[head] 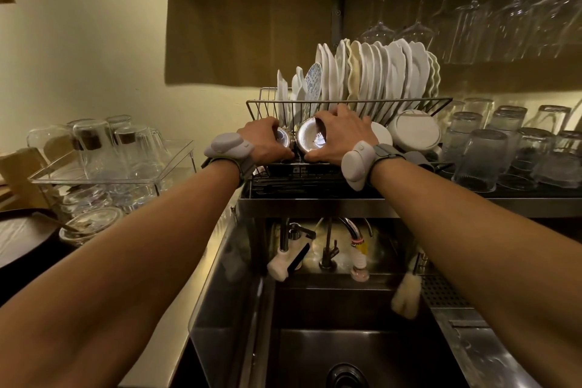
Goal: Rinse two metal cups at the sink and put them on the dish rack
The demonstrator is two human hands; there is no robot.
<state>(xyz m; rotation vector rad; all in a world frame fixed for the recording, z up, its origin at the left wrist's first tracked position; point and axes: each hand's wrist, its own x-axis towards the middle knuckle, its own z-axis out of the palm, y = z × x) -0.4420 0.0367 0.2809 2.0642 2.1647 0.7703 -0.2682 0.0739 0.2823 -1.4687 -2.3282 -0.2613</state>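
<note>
Left hand (263,140): curled round the left metal cup (284,138), thumb below and fingers over the top, grey wrist band (225,145) behind it
Right hand (341,135): wrapped round the right metal cup (310,137), fingers over its top edge, thumb beneath, a second grey band (357,164) at the wrist
Cups: side by side in the front part of the dish rack (346,101), tipped with mouths towards the camera, shiny insides showing, seemingly touching each other
Rack: wire, raised on a steel ledge behind the sink (346,340); white plates (378,72) upright in a row at the back, white bowls (414,131) leaning just right of the right hand
Sink: dark steel basin, round drain at the bottom edge of the view, tap (352,227) and a pale brush (406,296) along its back wall
Right of the rack: ribbed tumblers (482,161) upside down in rows
Left counter: clear tray (110,179) carrying upturned glasses, a dark round tray (19,230) near the edge
Overhead: wine glasses (419,28) hanging stem up from a rail, beside a wooden cabinet (245,35)
Room: cream wall (78,57), warm dim light
</note>
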